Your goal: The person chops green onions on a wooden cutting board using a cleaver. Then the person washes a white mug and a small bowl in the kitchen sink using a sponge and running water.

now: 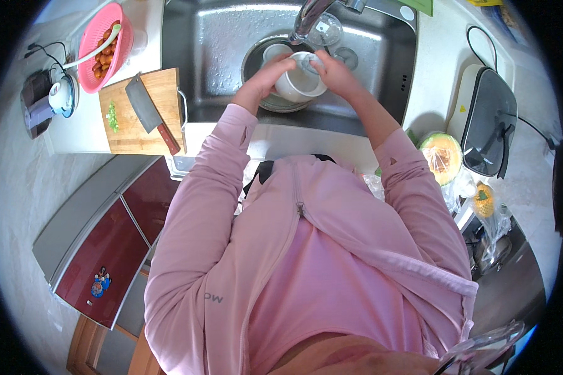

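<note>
A white ceramic bowl [296,93] is tilted over a round metal basin [281,110] in the sink. My left hand [262,80] grips the bowl's left side, its thumb near the rim. On the right, my right hand [338,77] has its fingers around the far rim and its thumb inside. A small translucent object shows by that thumb; whether it is a glass piece or water, I cannot tell. Another white dish [277,50] rests in the basin behind the bowl. The chrome faucet [305,23] hangs just above my hands.
The steel sink [216,70] also holds a clear round container [326,30] and a clear lid [346,57]. At left, a cleaver [143,105] and chopped greens [112,117] lie on a cutting board [169,84], beside a pink colander [87,47] of small tomatoes. A wrapped melon half [441,157] sits at right.
</note>
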Demonstrator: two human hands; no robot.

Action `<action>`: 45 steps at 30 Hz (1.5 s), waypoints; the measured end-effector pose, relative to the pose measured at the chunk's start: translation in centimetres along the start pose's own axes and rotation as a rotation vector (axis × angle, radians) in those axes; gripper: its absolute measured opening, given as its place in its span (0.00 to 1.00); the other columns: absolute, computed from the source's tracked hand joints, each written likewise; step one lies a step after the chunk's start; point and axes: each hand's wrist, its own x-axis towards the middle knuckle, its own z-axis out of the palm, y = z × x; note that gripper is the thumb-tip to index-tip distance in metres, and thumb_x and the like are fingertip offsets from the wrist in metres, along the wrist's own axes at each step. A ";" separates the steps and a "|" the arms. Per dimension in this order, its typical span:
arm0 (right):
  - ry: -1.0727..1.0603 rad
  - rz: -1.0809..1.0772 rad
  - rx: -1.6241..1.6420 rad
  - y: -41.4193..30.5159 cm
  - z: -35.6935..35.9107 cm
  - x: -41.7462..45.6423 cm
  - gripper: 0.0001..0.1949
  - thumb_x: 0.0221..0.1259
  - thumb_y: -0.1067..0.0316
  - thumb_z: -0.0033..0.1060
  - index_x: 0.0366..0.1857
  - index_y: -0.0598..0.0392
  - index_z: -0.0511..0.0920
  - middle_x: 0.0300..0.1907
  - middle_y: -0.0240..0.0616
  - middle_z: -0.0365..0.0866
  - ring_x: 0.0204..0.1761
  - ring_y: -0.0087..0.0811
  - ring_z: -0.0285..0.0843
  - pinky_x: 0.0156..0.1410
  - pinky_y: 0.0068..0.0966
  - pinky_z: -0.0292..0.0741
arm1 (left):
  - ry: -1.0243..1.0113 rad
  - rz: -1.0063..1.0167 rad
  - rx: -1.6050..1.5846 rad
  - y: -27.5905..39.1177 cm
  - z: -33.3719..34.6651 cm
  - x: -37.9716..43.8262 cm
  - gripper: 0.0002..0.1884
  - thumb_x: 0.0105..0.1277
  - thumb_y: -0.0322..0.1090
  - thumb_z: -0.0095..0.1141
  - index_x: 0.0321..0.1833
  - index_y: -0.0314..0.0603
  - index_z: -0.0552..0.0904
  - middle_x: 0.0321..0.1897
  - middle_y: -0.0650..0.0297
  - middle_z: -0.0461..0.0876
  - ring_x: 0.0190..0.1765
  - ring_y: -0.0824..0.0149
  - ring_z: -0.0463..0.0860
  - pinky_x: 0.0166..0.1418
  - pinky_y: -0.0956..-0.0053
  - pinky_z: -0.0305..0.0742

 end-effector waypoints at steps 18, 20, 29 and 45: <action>0.173 0.009 -0.090 -1.2 1.1 1.0 0.13 0.66 0.59 0.49 0.42 0.58 0.66 0.34 0.61 0.78 0.42 0.61 0.75 0.44 0.51 0.71 | 0.240 0.377 0.028 -1.8 0.1 0.5 0.32 0.58 0.37 0.53 0.67 0.39 0.63 0.56 0.56 0.72 0.55 0.64 0.73 0.59 0.72 0.68; 0.422 0.147 0.054 -1.1 3.9 0.5 0.14 0.65 0.59 0.49 0.42 0.59 0.66 0.34 0.63 0.78 0.42 0.62 0.75 0.44 0.51 0.71 | 0.631 0.485 0.099 -3.3 2.9 0.7 0.33 0.53 0.35 0.58 0.64 0.40 0.67 0.54 0.48 0.73 0.57 0.57 0.73 0.62 0.66 0.65; 0.119 -0.109 -0.153 0.8 2.0 0.8 0.14 0.65 0.59 0.49 0.43 0.59 0.65 0.30 0.60 0.78 0.38 0.61 0.77 0.42 0.51 0.72 | -0.042 0.279 0.229 -1.4 -2.3 0.4 0.32 0.55 0.38 0.55 0.66 0.41 0.67 0.61 0.50 0.70 0.63 0.59 0.69 0.65 0.69 0.63; 0.112 0.098 -0.094 -1.3 3.4 0.4 0.14 0.65 0.60 0.48 0.42 0.61 0.66 0.35 0.63 0.78 0.42 0.64 0.75 0.46 0.51 0.71 | 0.120 0.334 0.249 -3.8 -3.7 1.6 0.37 0.50 0.38 0.59 0.66 0.41 0.65 0.59 0.46 0.68 0.60 0.53 0.70 0.64 0.63 0.64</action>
